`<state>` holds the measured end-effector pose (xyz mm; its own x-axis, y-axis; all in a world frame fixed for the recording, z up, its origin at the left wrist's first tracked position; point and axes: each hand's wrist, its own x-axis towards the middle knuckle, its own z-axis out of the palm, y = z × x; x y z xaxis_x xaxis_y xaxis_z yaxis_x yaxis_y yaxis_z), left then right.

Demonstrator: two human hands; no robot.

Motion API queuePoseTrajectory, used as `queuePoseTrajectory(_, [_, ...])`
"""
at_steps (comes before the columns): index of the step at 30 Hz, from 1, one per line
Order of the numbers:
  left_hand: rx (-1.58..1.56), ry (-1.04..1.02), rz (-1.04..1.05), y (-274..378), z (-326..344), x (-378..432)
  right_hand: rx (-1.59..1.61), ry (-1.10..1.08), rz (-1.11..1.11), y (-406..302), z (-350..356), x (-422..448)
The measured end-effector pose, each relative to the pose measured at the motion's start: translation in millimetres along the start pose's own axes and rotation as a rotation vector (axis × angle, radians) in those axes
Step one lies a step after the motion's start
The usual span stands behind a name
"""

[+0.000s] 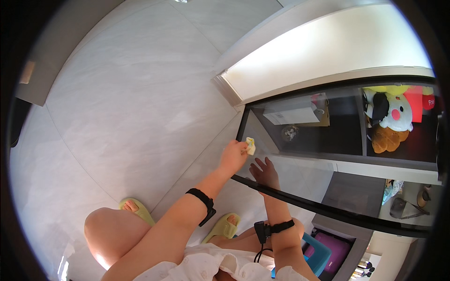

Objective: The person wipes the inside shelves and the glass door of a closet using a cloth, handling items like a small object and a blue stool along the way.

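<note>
My left hand [233,157] pinches a small folded white-and-yellow cloth [250,146] at the near side of a glass cabinet door [299,175]. The cloth lies over the pane, close to the end of the door's black frame [302,201]. Behind the glass, my right hand [267,172] shows through the pane with its fingers spread and nothing in them. Whether those fingers touch the glass, I cannot tell. Each forearm wears a black strap with a small device.
Through the glass appear plush toys [399,112], a white box [290,116] and a clear glass object [290,133] on dark shelves. A dark handbag [399,209] sits in a lower compartment. Beside my right leg are a blue plastic stool [320,251] and a purple case [332,247].
</note>
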<state>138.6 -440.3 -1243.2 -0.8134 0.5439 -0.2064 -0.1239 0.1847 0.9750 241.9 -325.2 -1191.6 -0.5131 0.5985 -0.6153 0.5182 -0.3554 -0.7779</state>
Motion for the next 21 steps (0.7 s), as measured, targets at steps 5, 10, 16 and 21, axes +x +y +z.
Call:
queuePoseTrajectory(5, [-0.026,0.315,-0.121,-59,36,11,0.017,-0.179,0.148,-48,-4,-26])
queuePoseTrajectory(10, [-0.003,0.155,-0.251,-35,21,42,0.224,-0.123,0.213,-72,-21,-28])
queuePoseTrajectory(16, [0.125,0.038,-0.174,74,7,90,0.216,-0.231,0.215,-74,-40,-7])
queuePoseTrajectory(21, [-0.086,0.235,0.081,111,5,126,0.183,-0.136,0.103,-86,-27,-5])
